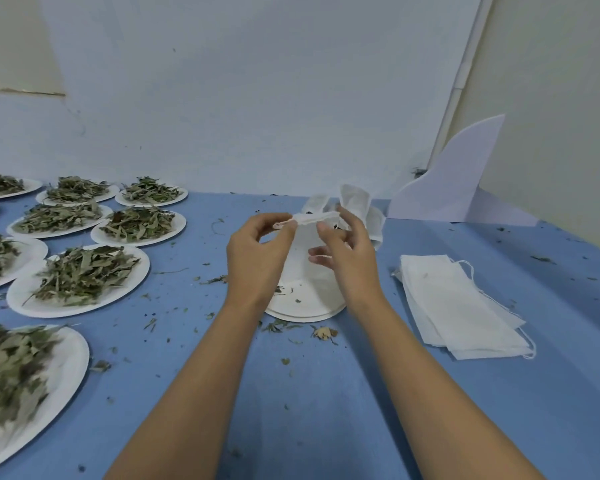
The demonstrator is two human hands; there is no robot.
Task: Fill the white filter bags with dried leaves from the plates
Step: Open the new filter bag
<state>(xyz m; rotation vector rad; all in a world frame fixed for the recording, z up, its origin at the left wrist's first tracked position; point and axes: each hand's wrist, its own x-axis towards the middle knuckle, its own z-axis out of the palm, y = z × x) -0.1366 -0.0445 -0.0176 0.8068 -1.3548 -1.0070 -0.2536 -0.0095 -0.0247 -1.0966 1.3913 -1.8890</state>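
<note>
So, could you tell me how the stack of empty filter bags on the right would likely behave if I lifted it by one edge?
The stack of filter bags looks thin and already fanned out, so it would probably droop and slide apart. The sheets seem very light, likely shifting at a nudge. Loose strings might snag.

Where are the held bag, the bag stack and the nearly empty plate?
held bag (pixel 312 217): head view, top edge.
bag stack (pixel 458 306): head view, top sheet.
nearly empty plate (pixel 302 314): head view, near rim.
</note>
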